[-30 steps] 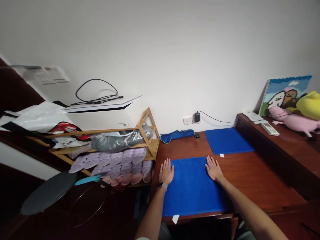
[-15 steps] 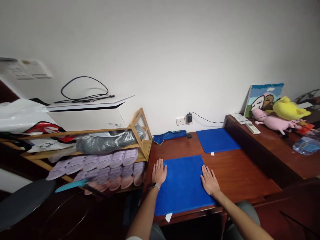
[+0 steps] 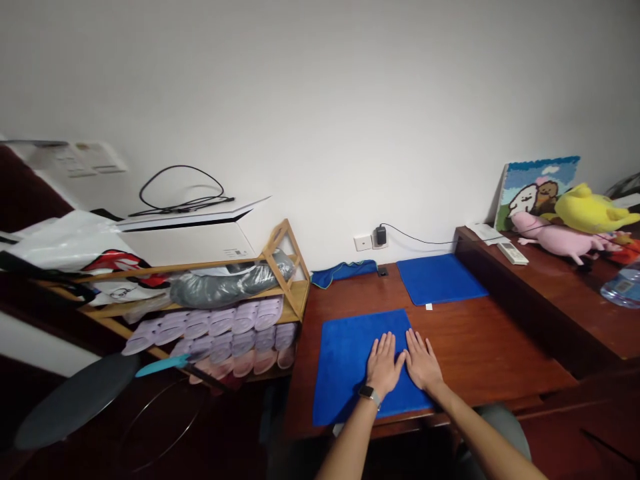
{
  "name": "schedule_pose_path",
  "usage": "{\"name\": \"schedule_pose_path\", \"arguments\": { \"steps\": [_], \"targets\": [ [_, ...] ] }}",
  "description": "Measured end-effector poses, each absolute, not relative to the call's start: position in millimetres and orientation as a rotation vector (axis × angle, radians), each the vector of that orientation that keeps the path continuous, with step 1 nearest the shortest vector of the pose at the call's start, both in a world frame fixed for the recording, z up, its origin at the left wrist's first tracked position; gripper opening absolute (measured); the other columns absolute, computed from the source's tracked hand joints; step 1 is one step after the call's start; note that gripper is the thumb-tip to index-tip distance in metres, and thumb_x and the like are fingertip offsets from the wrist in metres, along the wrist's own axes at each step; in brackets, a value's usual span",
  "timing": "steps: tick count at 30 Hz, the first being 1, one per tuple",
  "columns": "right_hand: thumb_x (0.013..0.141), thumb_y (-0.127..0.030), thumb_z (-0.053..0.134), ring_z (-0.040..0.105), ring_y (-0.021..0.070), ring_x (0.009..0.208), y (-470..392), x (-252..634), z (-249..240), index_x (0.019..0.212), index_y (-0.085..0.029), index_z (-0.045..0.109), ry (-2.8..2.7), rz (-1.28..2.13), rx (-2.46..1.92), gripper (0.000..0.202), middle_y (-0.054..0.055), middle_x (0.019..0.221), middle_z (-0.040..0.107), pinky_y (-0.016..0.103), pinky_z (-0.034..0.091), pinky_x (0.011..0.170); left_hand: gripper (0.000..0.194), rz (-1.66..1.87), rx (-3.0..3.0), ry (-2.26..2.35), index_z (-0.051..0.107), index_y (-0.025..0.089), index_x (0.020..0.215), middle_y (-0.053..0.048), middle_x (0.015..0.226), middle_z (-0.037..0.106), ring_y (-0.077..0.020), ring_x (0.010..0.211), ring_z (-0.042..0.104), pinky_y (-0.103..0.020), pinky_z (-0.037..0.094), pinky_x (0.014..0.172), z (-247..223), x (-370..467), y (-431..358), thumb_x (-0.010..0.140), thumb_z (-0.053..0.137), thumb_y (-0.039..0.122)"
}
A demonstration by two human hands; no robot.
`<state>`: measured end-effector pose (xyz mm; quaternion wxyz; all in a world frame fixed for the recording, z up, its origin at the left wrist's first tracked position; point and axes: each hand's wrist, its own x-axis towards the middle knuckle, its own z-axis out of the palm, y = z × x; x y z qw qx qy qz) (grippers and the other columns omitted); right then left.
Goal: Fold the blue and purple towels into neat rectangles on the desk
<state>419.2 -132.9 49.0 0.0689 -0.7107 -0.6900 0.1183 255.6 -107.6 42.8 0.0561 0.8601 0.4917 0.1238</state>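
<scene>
A blue cloth (image 3: 345, 360) lies spread flat on the brown wooden table (image 3: 480, 353), near its front edge. My left hand (image 3: 384, 367), with a watch on the wrist, rests flat on the right half of the cloth, fingers stretched out. Close beside it, my right hand (image 3: 423, 360) lies flat at the cloth's right edge, partly over the bare wood. The two thumbs almost meet. Farther back sits a second folded blue cloth (image 3: 440, 280) with a small white tag. A crumpled blue cloth with a green edge (image 3: 345, 272) lies against the wall.
On the left stands a wooden rack (image 3: 295, 293) with several purple slippers (image 3: 240, 320) and a white box (image 3: 190, 241) on top. The raised surface at right bears a remote control (image 3: 513, 253), plush toys (image 3: 555, 237) and a water bottle (image 3: 625, 285). A black plug (image 3: 381, 235) sits in the wall.
My left hand has moved right across the cloth, from its left edge to beside my right hand. The right hand stays at the right edge. The view has shifted slightly.
</scene>
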Motion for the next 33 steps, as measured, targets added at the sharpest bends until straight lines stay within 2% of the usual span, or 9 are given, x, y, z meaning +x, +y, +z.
{"name": "schedule_pose_path", "arguments": {
  "steps": [6,10,13,19,23,26,29,33],
  "targets": [
    [0.106,-0.044,0.012,0.009,0.0202,0.161,-134,418,52,0.167,-0.013,0.014,-2.061,0.356,-2.184,0.068,0.002,0.174,0.014,0.045,0.003,0.131,0.071,0.371,2.393,2.024,0.021,0.017,0.167,-0.012,0.169,0.034,-0.0281,0.157,0.029,-0.053,0.027,0.128,39,109,-107,0.107,0.024,0.054],
    [0.106,-0.043,0.012,0.01,0.0203,0.161,-134,418,59,0.167,-0.014,0.015,-2.067,0.374,-2.195,0.068,0.002,0.174,0.016,0.045,0.004,0.131,0.069,0.404,2.364,2.128,0.022,0.015,0.166,-0.014,0.168,0.035,-0.0272,0.156,0.032,-0.05,0.029,0.127,36,74,-114,0.107,0.027,0.051],
    [0.106,-0.044,0.011,0.011,0.0209,0.161,-142,419,62,0.167,-0.013,0.016,-2.051,0.347,-2.181,0.068,0.002,0.174,0.016,0.045,0.008,0.131,0.069,0.408,2.359,2.14,0.026,0.014,0.165,-0.015,0.167,0.037,-0.0271,0.156,0.032,-0.049,0.028,0.127,36,81,-115,0.107,0.029,0.051],
    [0.106,-0.053,0.011,0.015,0.0214,0.161,-183,425,46,0.166,-0.017,0.021,-2.091,0.261,-2.084,0.07,0.002,0.172,0.024,0.046,0.01,0.131,0.07,0.467,2.357,2.126,0.023,0.013,0.166,-0.014,0.168,0.035,-0.0277,0.157,0.03,-0.05,0.028,0.128,38,85,-115,0.107,0.028,0.051],
    [0.107,-0.051,0.012,0.013,0.0205,0.161,-196,425,41,0.167,-0.018,0.017,-2.083,0.288,-2.112,0.069,0.001,0.173,0.021,0.046,0.009,0.131,0.07,0.462,2.359,2.124,0.026,0.012,0.165,-0.015,0.167,0.037,-0.0268,0.156,0.032,-0.048,0.027,0.128,39,78,-114,0.107,0.028,0.051],
    [0.107,-0.051,0.013,0.012,0.0201,0.161,-194,423,43,0.167,-0.018,0.016,-2.078,0.3,-2.127,0.068,0.001,0.173,0.019,0.046,0.008,0.131,0.066,0.508,2.352,2.15,0.029,0.009,0.164,-0.017,0.165,0.04,-0.028,0.155,0.035,-0.049,0.029,0.128,48,88,-115,0.107,0.026,0.044],
    [0.107,-0.05,0.013,0.011,0.0205,0.161,-192,423,43,0.167,-0.018,0.016,-2.075,0.303,-2.124,0.068,0.001,0.173,0.019,0.046,0.007,0.131,0.062,0.591,2.428,2.033,0.03,0.01,0.163,-0.015,0.166,0.039,-0.0272,0.156,0.032,-0.05,0.027,0.128,61,137,-124,0.108,0.022,0.038],
    [0.107,-0.048,0.015,0.012,0.0212,0.161,-192,424,41,0.167,-0.019,0.017,-2.083,0.301,-2.101,0.066,0.002,0.172,0.022,0.048,0.008,0.131,0.062,0.584,2.602,1.561,0.022,0.019,0.166,-0.008,0.17,0.031,-0.0233,0.158,0.025,-0.049,0.027,0.13,69,238,-144,0.109,0.024,0.041]
  ]
}}
